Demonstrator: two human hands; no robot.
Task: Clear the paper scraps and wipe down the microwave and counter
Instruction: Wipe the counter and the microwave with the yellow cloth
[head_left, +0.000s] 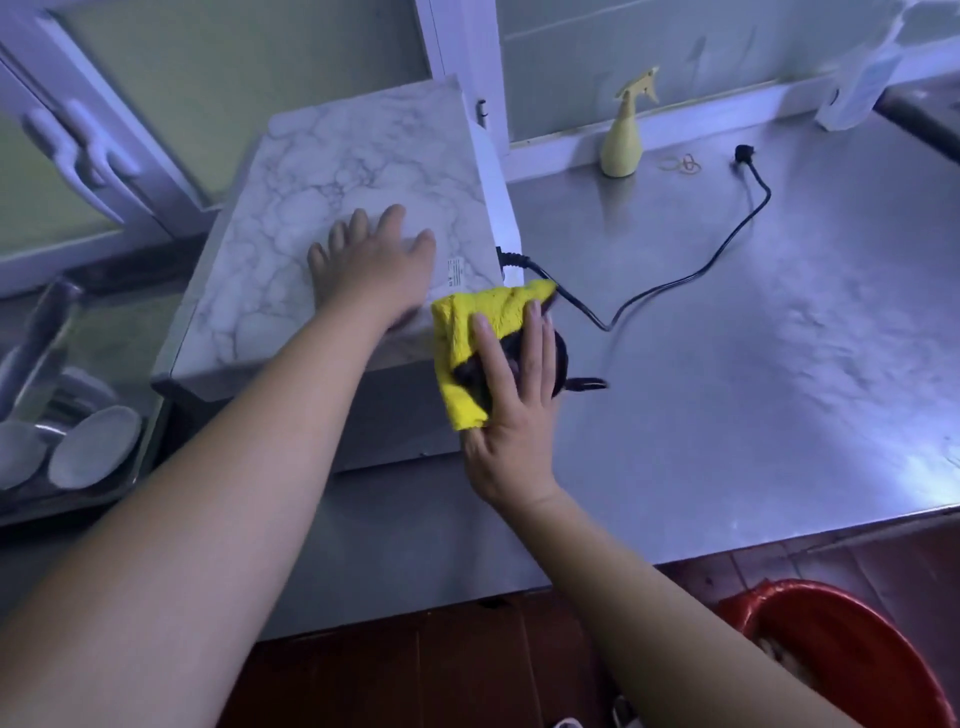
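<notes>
The microwave (322, 171) has a marble-patterned top and stands at the left of the steel counter (753, 338). My left hand (376, 265) lies flat on its top with straight fingers. My right hand (511, 415) presses a yellow cloth (483, 322) against the microwave's right side, fingers straight and spread over it. The dark side of the appliance is mostly hidden behind the cloth and hand. No paper scraps are in view on the counter.
The microwave's black power cord (675, 283) snakes over the counter to an unplugged plug (744, 154). A yellow spray bottle (623, 135) and rubber bands (683, 165) sit by the window. A sink with dishes (78, 447) lies left; a red bin (852, 654) stands on the floor.
</notes>
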